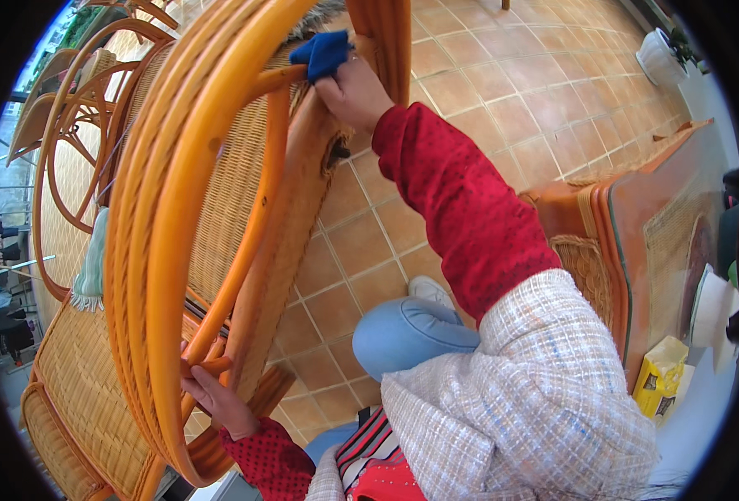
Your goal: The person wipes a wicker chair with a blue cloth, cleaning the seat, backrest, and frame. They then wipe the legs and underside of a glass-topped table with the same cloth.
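Note:
A rattan chair point(175, 206) with an orange-brown curved arm and woven panels stands before me on the left. My right hand point(358, 87), in a red sleeve, presses a folded blue cloth point(324, 55) on the frame at the far end of the armrest. Lower down, my left hand point(219, 397) grips a short rattan strut point(213, 366) near the near end of the same arm; some of its fingers are hidden behind the frame.
On the right is a glass-topped rattan table point(663, 206) with a yellow packet point(660, 379). A white flowerpot point(660, 56) stands at the upper right. More rattan chairs point(75, 131) and a pale green fringed cloth point(92, 263) are at left. The floor point(369, 244) is tiled.

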`<act>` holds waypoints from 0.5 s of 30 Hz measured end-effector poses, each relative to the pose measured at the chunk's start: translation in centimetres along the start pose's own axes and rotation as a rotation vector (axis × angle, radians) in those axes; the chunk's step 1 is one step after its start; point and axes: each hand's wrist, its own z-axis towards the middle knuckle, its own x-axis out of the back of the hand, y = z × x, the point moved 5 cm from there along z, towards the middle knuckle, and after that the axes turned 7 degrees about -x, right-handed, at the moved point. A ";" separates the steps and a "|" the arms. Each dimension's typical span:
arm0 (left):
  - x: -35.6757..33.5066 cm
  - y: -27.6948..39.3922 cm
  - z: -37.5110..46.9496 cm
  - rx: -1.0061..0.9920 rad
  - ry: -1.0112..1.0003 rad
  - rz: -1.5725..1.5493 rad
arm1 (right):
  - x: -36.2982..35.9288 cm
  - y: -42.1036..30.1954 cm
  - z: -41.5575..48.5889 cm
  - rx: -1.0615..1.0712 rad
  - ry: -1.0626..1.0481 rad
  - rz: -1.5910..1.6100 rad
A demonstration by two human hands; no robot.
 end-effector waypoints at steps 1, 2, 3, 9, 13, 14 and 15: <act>-0.2 0.3 0.1 -0.049 -0.031 -0.007 | 0.0 0.0 -0.3 0.082 0.004 -0.030; -0.4 0.5 0.2 -0.068 -0.034 0.037 | -0.3 -0.3 -0.5 0.095 -0.008 -0.077; -0.6 0.7 0.2 -0.089 -0.042 0.079 | -0.5 -1.1 -0.9 0.061 -0.029 -0.126; -1.2 1.5 -0.1 -0.107 -0.051 0.127 | -2.9 -17.8 -1.9 0.490 0.125 -0.054; -1.0 1.3 -0.1 -0.055 -0.034 0.146 | -3.6 -16.5 -2.6 0.507 0.260 -0.104; -1.1 1.6 0.0 -0.118 -0.038 0.183 | -4.3 -14.8 -2.1 0.501 0.190 -0.085; -1.1 2.1 0.0 -0.209 -0.037 0.229 | -4.5 -12.2 -1.9 0.487 0.096 -0.201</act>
